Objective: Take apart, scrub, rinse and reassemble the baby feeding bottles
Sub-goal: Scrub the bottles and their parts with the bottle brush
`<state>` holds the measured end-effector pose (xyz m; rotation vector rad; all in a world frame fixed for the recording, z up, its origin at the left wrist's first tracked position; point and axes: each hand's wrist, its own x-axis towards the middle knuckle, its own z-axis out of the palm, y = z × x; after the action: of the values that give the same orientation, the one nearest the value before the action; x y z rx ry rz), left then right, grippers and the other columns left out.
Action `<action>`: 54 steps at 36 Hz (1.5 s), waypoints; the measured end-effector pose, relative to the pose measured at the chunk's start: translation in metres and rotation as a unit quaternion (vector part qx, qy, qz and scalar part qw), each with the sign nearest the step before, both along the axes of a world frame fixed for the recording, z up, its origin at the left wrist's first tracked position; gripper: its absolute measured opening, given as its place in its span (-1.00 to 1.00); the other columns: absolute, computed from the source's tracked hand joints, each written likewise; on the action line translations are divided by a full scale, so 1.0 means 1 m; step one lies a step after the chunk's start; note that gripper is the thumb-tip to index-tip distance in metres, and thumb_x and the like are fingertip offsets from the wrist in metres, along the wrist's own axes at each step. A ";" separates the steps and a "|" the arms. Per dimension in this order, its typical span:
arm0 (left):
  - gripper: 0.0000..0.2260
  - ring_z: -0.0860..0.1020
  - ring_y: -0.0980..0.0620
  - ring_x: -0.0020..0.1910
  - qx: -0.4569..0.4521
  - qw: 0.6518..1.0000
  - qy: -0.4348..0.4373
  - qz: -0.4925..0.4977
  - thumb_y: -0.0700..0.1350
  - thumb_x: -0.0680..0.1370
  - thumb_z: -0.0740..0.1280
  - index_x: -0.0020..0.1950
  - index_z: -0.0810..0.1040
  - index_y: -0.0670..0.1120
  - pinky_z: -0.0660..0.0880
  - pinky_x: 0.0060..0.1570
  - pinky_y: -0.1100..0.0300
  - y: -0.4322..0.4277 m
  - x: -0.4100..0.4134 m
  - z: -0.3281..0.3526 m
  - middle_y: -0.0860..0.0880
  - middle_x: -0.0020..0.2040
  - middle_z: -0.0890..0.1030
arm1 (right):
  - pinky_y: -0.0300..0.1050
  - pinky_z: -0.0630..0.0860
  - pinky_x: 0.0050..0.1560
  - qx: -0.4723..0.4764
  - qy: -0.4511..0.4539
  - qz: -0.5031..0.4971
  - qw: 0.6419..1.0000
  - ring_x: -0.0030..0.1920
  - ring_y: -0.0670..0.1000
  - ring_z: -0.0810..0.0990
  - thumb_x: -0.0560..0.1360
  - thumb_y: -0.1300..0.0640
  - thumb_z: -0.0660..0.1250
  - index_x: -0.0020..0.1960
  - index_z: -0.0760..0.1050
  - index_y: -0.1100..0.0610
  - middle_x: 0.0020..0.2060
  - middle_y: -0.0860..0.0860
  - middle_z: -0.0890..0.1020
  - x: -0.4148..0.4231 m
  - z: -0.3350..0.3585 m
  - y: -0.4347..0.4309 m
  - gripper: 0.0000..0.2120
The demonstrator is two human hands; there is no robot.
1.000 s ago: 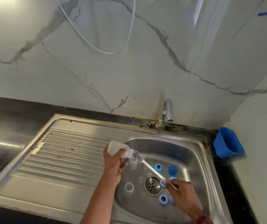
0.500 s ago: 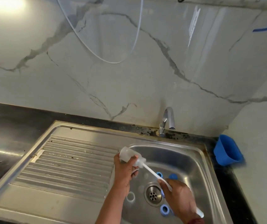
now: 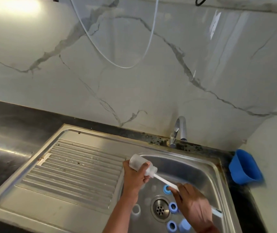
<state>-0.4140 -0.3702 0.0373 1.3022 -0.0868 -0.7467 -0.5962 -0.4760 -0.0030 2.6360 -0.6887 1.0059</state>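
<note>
The bottle [image 3: 138, 164] is held above the left edge of the basin [image 3: 193, 167], lying nearly flat. Its long axis runs from upper left to lower right, with the base toward the drainboard [image 3: 77, 172] and the open mouth toward the drain [image 3: 161, 209]. The left hand [image 3: 134, 176] grips it round the middle, fingers curled under and thumb over the top. The brush [image 3: 165, 181] lies along the same axis. Its white shaft goes into the mouth, and the head inside is too blurred by the frosted wall to make out. The right hand [image 3: 191, 205] holds the shaft with curled fingers, and the handle's end pokes out past the hand on the right.

Below the hands, on the basin floor, three blue rings [image 3: 173, 206] lie around the drain, the farthest partly crossed by the shaft. A blue cap [image 3: 184, 224] lies beside the nearest ring, and a clear ring [image 3: 136, 209] lies left of the drain. The right hand hides part of the floor to the drain's right. The tap [image 3: 179, 130] stands at the back rim, well apart from the bottle. A blue tub [image 3: 245, 167] sits on the dark counter [image 3: 8, 118] at the far right, against the wall
</note>
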 end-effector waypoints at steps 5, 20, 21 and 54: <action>-0.58 0.63 -0.16 -0.01 -0.035 0.999 0.034 -0.003 -0.17 0.48 0.49 0.18 0.31 0.01 0.64 -0.12 -0.03 -0.003 -0.006 0.001 -0.15 0.12 0.52 | -0.05 0.42 -0.54 0.029 -0.033 -0.005 0.999 -0.48 0.04 0.47 0.54 -0.07 0.29 -0.28 0.59 0.14 -0.44 0.01 0.46 -0.001 0.002 0.001 -0.66; -0.40 0.63 -0.04 0.00 0.051 0.986 -0.149 0.049 0.04 0.34 0.61 0.17 0.28 0.19 0.68 -0.14 -0.02 -0.016 -0.002 -0.014 -0.05 0.09 0.57 | -0.04 0.40 -0.49 0.300 0.062 -0.099 0.947 -0.51 0.00 0.43 0.56 -0.35 -0.02 -0.37 0.44 0.04 -0.52 -0.10 0.41 0.019 -0.003 0.012 -0.41; -0.40 0.64 -0.06 0.00 0.052 0.986 -0.152 0.040 0.06 0.33 0.61 0.16 0.28 0.19 0.67 -0.12 -0.04 -0.014 0.000 -0.016 -0.07 0.08 0.58 | -0.02 0.43 -0.44 0.314 0.082 -0.100 0.941 -0.48 0.01 0.45 0.55 -0.37 -0.04 -0.36 0.42 0.04 -0.52 -0.09 0.41 0.019 -0.002 0.012 -0.41; -0.40 0.67 -0.08 -0.02 -0.072 0.985 -0.144 -0.055 0.05 0.25 0.60 0.15 0.36 0.03 0.65 -0.10 -0.07 0.003 0.021 0.000 -0.05 -0.03 0.65 | -0.12 0.34 -0.49 0.465 -0.127 -0.055 0.874 -0.58 -0.06 0.33 0.49 -0.26 0.32 -0.50 0.44 0.16 -0.61 0.05 0.45 0.019 -0.003 0.040 -0.42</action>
<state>-0.3934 -0.3675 0.0372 1.2660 -0.4419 -0.6291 -0.5773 -0.4364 -0.0064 3.1687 -1.7341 1.2048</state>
